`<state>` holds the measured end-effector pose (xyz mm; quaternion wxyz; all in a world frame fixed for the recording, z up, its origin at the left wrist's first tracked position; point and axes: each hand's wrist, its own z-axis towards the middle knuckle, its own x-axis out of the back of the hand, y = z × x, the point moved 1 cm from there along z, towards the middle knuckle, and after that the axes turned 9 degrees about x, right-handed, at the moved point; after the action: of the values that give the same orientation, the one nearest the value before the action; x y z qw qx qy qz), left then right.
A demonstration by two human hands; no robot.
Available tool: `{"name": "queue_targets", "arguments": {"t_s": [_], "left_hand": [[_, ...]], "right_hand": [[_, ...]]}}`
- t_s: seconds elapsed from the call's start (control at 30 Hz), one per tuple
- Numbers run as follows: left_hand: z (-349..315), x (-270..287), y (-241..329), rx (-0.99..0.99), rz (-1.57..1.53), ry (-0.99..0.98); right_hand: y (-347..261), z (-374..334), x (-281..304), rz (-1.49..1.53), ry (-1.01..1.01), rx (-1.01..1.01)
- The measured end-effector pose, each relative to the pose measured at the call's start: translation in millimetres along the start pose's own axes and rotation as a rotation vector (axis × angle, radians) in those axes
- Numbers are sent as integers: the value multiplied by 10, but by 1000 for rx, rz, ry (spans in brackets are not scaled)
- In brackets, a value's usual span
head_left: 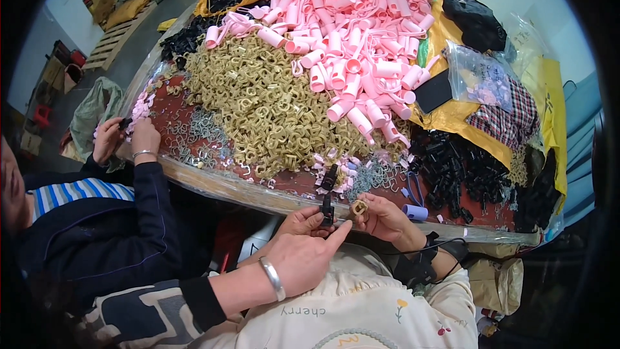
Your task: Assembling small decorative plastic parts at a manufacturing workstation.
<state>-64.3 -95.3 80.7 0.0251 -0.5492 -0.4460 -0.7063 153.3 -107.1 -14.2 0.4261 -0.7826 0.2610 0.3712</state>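
Black clip (327,209) at lower centre of the frame, upright, pinched between thumb and fingers of the left hand (309,245), index finger stretched out toward the right. Just beside it, a tan ring (359,207) nipped in the fingertips of the right hand (382,216), the other fingers curled in. Both hands at the near edge of the table (271,199), wrapped in clear plastic. Silver bangle (274,278) on the left wrist; black strap and cable (423,260) on the right forearm. Just above the hands, a second black clip (330,176) among small pink bits and wire springs (368,173). Right of that, a purple tube (414,212) and a heap of black parts (458,171). Across the middle, a wide mound of tan rings (258,100); above it, toward upper centre, a pile of pink tubes (352,32). At left of the frame, another person's hands (126,139) pinched on small pink pieces.
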Motion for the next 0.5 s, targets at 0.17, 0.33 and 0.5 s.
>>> {"name": "queue_targets", "arguments": {"t_s": [0.17,0.33,0.5], "left_hand": [[139,-33,0,-23,-104,-132],[223,-38,85,185,220,-345],[293,-87,24,185,34,-319]], "right_hand": [[25,-34,69,65,8,36],[-64,-115,60,-93,69,105],[-501,-510,32,-608,151,370]]}}
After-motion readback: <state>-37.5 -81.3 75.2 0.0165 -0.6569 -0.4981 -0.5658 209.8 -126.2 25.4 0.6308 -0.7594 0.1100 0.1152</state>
